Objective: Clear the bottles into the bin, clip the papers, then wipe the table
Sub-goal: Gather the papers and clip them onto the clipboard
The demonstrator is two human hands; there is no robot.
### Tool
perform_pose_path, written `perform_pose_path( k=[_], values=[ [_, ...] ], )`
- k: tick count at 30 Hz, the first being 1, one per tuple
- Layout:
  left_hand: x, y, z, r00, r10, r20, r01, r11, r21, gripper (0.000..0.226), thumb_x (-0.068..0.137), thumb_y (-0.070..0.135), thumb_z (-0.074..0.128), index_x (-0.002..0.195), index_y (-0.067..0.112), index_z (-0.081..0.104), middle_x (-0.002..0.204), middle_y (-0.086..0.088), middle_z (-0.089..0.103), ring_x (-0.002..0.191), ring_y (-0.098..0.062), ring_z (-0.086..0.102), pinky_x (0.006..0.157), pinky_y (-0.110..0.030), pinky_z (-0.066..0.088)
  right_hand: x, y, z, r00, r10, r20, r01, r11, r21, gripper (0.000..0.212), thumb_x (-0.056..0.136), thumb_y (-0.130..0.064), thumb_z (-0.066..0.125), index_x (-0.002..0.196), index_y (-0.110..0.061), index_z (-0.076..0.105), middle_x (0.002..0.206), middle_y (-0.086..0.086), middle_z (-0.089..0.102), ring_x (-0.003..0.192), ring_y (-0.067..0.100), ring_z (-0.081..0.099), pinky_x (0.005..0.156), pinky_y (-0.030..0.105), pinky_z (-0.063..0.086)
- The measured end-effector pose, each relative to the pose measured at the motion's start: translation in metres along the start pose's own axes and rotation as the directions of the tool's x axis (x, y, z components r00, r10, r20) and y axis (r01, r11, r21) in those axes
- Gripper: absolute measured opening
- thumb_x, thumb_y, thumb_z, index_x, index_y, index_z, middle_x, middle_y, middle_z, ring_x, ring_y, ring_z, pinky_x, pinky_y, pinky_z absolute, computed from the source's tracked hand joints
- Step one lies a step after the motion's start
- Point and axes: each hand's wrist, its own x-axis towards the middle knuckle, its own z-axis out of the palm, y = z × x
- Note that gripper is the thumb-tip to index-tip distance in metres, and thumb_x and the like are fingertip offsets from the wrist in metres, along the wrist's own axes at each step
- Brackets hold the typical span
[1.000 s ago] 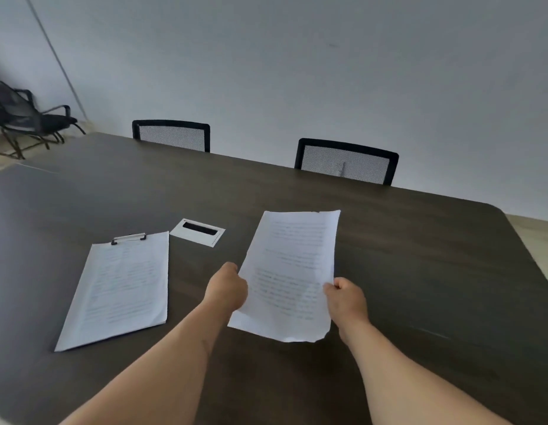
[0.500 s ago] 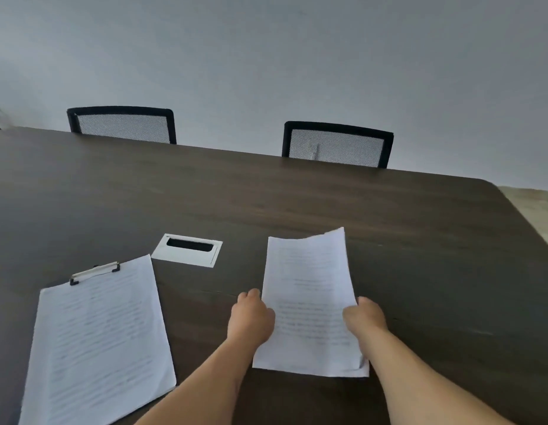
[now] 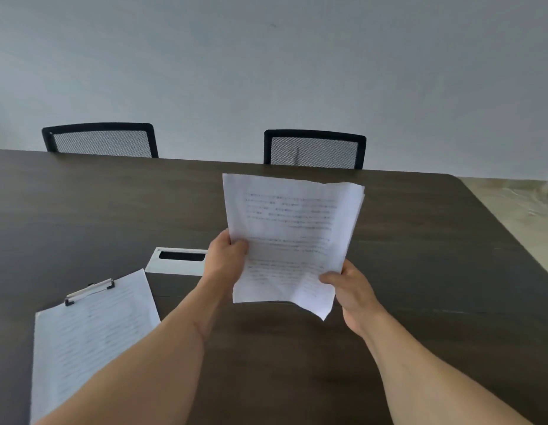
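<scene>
Nearest, at the lower left, a clipped stack of printed sheets [image 3: 91, 335] lies flat on the dark wood-grain table [image 3: 420, 271], a slim metal clip [image 3: 90, 290] across its top edge. Above the table the left hand [image 3: 225, 259] and right hand [image 3: 351, 286] each pinch a side edge of a loose, slightly curled sheaf of papers [image 3: 289, 237], held upright. Beyond lie a rectangular white cable-port plate [image 3: 177, 261] and two black mesh-backed chairs [image 3: 314, 148].

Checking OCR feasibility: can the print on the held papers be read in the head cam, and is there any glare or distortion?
Head view: print on the held stack of papers is soft, lines visible but not legible; the clipped stack at lower left is blurrier still. Lighting is dim and even, no glare on the table. Wide-angle bends the table's far edge and stretches the forearms. Left hand and right hand grip the sheets.
</scene>
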Motion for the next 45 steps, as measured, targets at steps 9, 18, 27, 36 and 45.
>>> perform_pose_path(
  k=[9,18,27,36,45],
  values=[
    [-0.032,-0.053,-0.003,0.997,-0.018,-0.08,0.025,0.997,0.076,0.023,0.095,0.006,0.043,0.1,0.012,0.064,0.095,-0.002,0.066,0.084,-0.016,0.057,0.067,-0.031,0.043,-0.013,0.035,0.01,0.996,-0.054,-0.075,0.047,0.995,-0.091,0.024,0.091,-0.004,0.059,0.104,-0.022,0.068,0.104,-0.005,0.072,0.099,0.014,0.064,0.079,0.029,0.048],
    [-0.035,-0.027,-0.077,0.981,-0.073,-0.177,0.094,0.989,0.11,0.021,0.093,0.01,0.038,0.09,0.006,0.058,0.08,-0.001,0.057,0.071,-0.019,0.051,0.063,-0.033,0.04,-0.023,-0.002,0.08,0.996,-0.091,-0.008,0.089,0.985,-0.151,0.011,0.093,-0.013,0.058,0.1,-0.017,0.064,0.096,0.002,0.072,0.088,0.02,0.069,0.069,0.033,0.054],
    [-0.052,-0.092,-0.239,0.902,-0.342,-0.265,0.363,0.931,0.032,0.025,0.088,0.001,0.037,0.083,0.007,0.06,0.087,-0.01,0.063,0.072,-0.025,0.055,0.06,-0.027,0.044,-0.053,0.032,0.244,0.973,0.194,0.122,-0.09,0.814,-0.574,0.016,0.096,-0.014,0.045,0.098,-0.009,0.061,0.094,0.012,0.067,0.084,0.03,0.066,0.063,0.035,0.049],
    [-0.045,-0.18,-0.297,0.798,-0.544,-0.261,0.561,0.828,-0.009,0.027,0.092,0.004,0.039,0.108,0.002,0.061,0.109,-0.013,0.064,0.095,-0.029,0.064,0.074,-0.034,0.053,-0.044,0.091,0.317,0.945,0.325,0.041,-0.167,0.583,-0.795,0.018,0.088,-0.001,0.04,0.078,-0.007,0.054,0.081,0.006,0.054,0.067,0.019,0.047,0.055,0.026,0.036],
    [-0.034,-0.177,-0.318,0.797,-0.47,-0.38,0.602,0.677,0.424,0.014,0.096,0.021,0.039,0.094,0.016,0.051,0.082,0.005,0.053,0.07,-0.015,0.052,0.064,-0.031,0.039,-0.021,0.074,0.338,0.886,0.464,0.01,-0.073,0.16,-0.985,0.035,0.091,-0.011,0.047,0.122,-0.003,0.06,0.095,0.007,0.056,0.08,0.022,0.058,0.071,0.031,0.05]
  ],
)
